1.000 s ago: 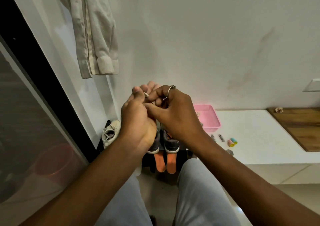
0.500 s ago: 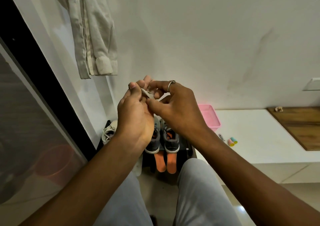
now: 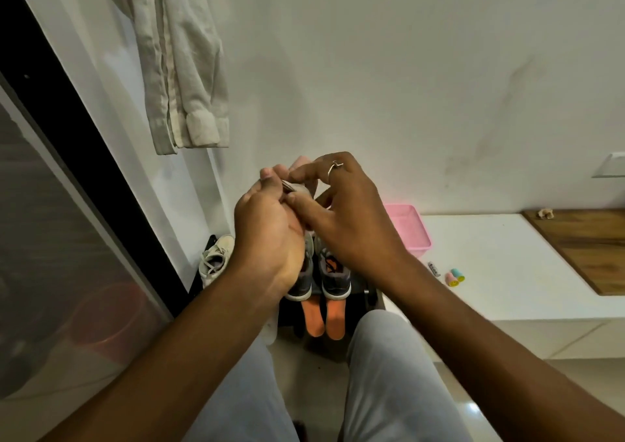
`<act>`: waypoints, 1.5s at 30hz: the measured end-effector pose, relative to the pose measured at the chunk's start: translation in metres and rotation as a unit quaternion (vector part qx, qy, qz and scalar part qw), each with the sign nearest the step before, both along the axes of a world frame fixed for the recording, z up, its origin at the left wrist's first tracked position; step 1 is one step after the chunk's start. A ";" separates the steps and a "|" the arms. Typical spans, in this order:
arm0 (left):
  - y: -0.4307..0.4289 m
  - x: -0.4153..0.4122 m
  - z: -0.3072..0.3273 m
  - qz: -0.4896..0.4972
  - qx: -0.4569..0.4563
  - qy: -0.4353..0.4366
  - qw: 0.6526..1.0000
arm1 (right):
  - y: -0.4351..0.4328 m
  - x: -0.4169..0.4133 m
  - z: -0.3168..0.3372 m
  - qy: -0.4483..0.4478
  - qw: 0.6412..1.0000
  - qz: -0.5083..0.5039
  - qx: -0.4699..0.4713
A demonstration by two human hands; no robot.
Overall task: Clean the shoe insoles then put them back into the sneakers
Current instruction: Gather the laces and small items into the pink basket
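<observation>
Head view. The grey sneakers (image 3: 318, 277) serve as the landmark: a pair standing side by side, heels toward the camera, on a dark rack (image 3: 370, 297). The two orange insoles (image 3: 323, 319) lie outside the shoes, side by side on the near side of the heels, with their far ends reaching the heels. They sit between the person's knees, which are in light trousers (image 3: 389, 374).

Above the sneakers, the left hand (image 3: 270, 235) and right hand (image 3: 348, 225) meet. Between them is a thin flat greyish item (image 3: 293, 187) whose nature cannot be told. The left hand is curled, its thumb and forefinger pinching the item. The right hand pinches it from the other side, forefinger on top and thumb beneath. Its other fingers are loosely bent, and one wears a ring (image 3: 334, 167).

- Left of the sneakers: a white sneaker (image 3: 216, 259), against a dark door frame.
- Right of the sneakers: a pink basket (image 3: 411, 228) on a white ledge (image 3: 507, 272).
- Farther right on the ledge: a small pink-and-teal object (image 3: 455, 276) and a wooden board (image 3: 581, 248).
- Above and left of the sneakers: a pale shirt (image 3: 182, 69) hanging on the wall.
</observation>
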State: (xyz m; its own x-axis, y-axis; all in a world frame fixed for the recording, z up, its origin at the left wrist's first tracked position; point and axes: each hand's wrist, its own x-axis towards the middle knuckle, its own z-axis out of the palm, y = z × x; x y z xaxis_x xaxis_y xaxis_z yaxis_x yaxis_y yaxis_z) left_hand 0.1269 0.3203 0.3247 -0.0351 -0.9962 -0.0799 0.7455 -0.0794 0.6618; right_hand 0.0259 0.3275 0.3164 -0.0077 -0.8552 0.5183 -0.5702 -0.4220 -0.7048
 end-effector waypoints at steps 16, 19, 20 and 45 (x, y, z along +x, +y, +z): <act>-0.008 0.018 0.010 -0.028 -0.081 0.071 0.994 | -0.003 -0.004 0.005 -0.425 0.797 0.269 0.333; -0.011 0.020 0.011 -0.022 -0.094 0.066 0.993 | -0.005 -0.012 0.011 -0.422 0.819 0.222 0.318; -0.012 0.020 0.011 -0.024 -0.097 0.070 0.993 | -0.006 -0.014 0.013 -0.415 0.830 0.205 0.312; -0.015 0.015 0.005 -0.016 -0.083 0.097 0.992 | 0.004 0.001 0.008 -0.243 0.955 0.066 0.153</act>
